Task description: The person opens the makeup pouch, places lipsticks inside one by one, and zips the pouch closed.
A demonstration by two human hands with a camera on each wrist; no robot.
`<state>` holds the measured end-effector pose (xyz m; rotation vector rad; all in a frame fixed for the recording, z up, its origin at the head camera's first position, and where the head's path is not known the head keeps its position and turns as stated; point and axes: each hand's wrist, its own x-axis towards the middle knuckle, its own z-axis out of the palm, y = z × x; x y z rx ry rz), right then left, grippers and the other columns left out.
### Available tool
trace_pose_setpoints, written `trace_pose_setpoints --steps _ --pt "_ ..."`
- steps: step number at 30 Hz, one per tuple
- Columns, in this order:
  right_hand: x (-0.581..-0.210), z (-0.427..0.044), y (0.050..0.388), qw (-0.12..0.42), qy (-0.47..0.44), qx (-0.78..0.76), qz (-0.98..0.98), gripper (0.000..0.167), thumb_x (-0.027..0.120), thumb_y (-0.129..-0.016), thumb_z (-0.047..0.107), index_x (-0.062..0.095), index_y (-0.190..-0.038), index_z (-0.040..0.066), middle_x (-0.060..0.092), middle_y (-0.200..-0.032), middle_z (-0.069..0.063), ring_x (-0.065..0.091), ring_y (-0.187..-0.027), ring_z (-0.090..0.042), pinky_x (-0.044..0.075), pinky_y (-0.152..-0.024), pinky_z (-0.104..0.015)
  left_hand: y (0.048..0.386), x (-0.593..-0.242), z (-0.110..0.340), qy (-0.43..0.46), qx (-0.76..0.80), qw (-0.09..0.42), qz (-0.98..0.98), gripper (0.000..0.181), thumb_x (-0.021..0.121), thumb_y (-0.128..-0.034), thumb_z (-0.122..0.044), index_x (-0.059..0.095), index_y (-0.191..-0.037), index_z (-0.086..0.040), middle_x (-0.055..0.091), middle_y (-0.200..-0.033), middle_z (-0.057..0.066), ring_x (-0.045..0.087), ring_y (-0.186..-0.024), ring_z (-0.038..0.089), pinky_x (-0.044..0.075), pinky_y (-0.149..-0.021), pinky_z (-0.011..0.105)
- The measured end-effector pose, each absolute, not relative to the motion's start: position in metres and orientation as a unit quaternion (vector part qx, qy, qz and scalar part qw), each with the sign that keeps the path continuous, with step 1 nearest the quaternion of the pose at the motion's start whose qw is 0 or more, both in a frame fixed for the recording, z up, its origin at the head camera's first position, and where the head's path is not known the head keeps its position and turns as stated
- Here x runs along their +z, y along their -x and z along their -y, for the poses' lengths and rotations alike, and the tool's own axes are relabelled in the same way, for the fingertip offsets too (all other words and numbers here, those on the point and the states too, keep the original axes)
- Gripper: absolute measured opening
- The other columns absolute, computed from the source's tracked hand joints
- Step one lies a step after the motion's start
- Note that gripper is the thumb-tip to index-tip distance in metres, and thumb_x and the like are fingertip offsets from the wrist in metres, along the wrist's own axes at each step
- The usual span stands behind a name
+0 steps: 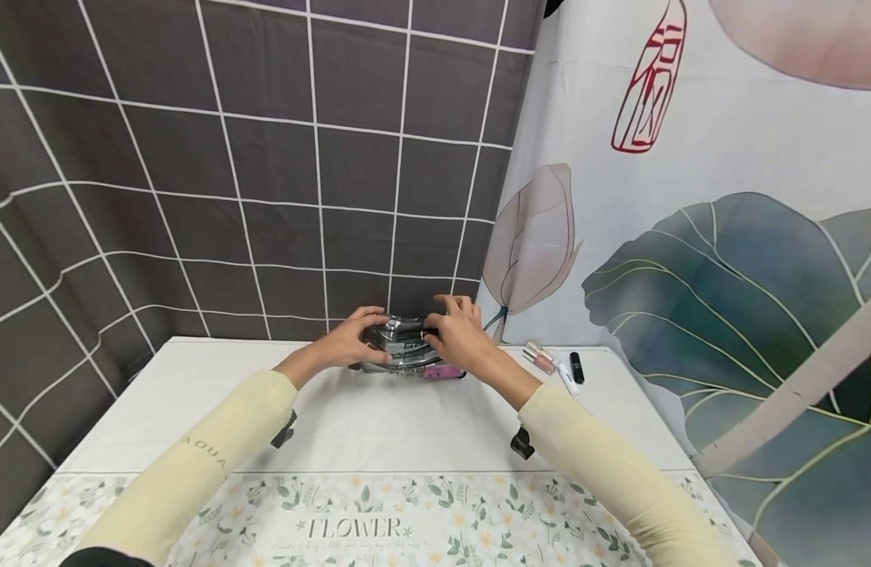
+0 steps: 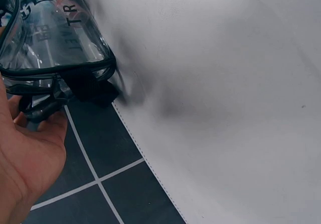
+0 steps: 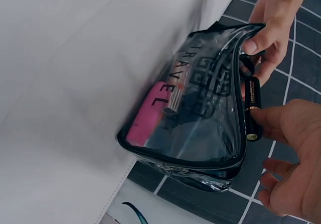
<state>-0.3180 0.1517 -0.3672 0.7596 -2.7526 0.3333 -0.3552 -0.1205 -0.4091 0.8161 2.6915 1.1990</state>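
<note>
A clear pouch (image 1: 405, 352) with black piping and "TRAVEL" lettering sits near the table's back edge. Through its plastic side show a pink item (image 3: 149, 113) and a slim silver-and-pink tube (image 3: 175, 91). At one end, my left hand (image 3: 271, 38) holds the pouch, its thumb on the black-trimmed top edge. In the right wrist view, my right hand (image 3: 296, 148) pinches a black cosmetic tube (image 3: 252, 103) with a gold band, right beside the pouch's upper edge. The left wrist view shows my left hand (image 2: 30, 158) under the pouch end, fingers partly hidden.
On the white table (image 1: 216, 409), to the right, lie a pinkish cosmetic tube (image 1: 539, 360), a white tube (image 1: 568, 378) and a short black tube (image 1: 576, 368). A flower-print cloth (image 1: 350, 504) covers the near side. Behind hangs a dark grid-patterned curtain (image 1: 265, 157).
</note>
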Motion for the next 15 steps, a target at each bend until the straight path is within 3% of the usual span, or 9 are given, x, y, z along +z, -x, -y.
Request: trace_pose_setpoints --steps 6,15 --pt "-0.3698 -0.1476 0.3171 0.132 -0.267 0.125 0.946 0.020 0.075 -0.109 0.022 0.085 -0.121 0.009 0.051 -0.170 -0.028 0.044 -0.149 -0.049 0.038 -0.119 -0.069 0.3499 -0.4042 0.1168 -0.248 0.390 0.058 -0.885 0.090 0.089 -0.0919 -0.029 0.050 -0.166 0.003 0.028 -0.182 0.022 0.029 -0.169 0.052 0.029 -0.137 0.070" --pt "-0.3717 -0.1455 0.3183 0.135 -0.266 0.129 0.946 0.020 0.077 -0.109 0.022 0.085 -0.121 0.010 0.051 -0.170 -0.027 0.043 -0.151 -0.050 0.037 -0.119 -0.069 0.3481 -0.4015 0.1151 -0.245 0.388 0.062 -0.886 0.087 0.088 -0.0938 -0.027 0.050 -0.167 0.002 0.028 -0.183 0.021 0.030 -0.169 0.051 0.031 -0.135 0.071"
